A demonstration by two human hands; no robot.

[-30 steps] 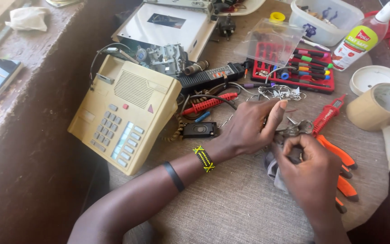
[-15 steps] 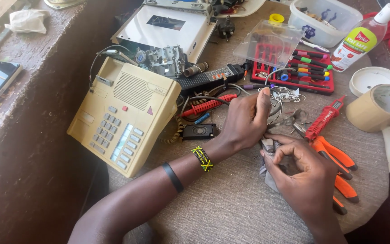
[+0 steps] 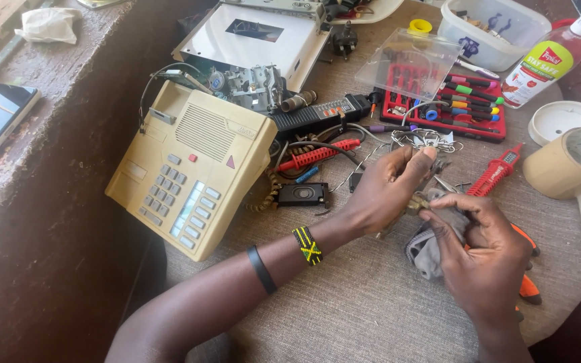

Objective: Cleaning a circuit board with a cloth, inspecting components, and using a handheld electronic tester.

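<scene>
My left hand [image 3: 388,191] and my right hand [image 3: 482,255] meet over the middle of the table. Between their fingertips sits a small brass-coloured metal part [image 3: 417,203], pinched by the left thumb and fingers. The right hand also holds a grey cloth [image 3: 432,247] that bunches under its palm and rubs against the part. A beaded band and a black band circle my left wrist. Just beyond the left fingers lies a tangle of thin wire [image 3: 425,140].
A beige desk telephone [image 3: 193,165] lies to the left. Around it lie a black handset [image 3: 317,111], a red screwdriver [image 3: 317,154], a small black module [image 3: 302,195], a red tool case [image 3: 448,104], orange pliers [image 3: 527,269], a tape roll [image 3: 569,161] and a white bottle [image 3: 549,57].
Both hands have drawn together and slightly nearer to me. The left hand lifted the small part off the table and the right hand brought the cloth up against it.
</scene>
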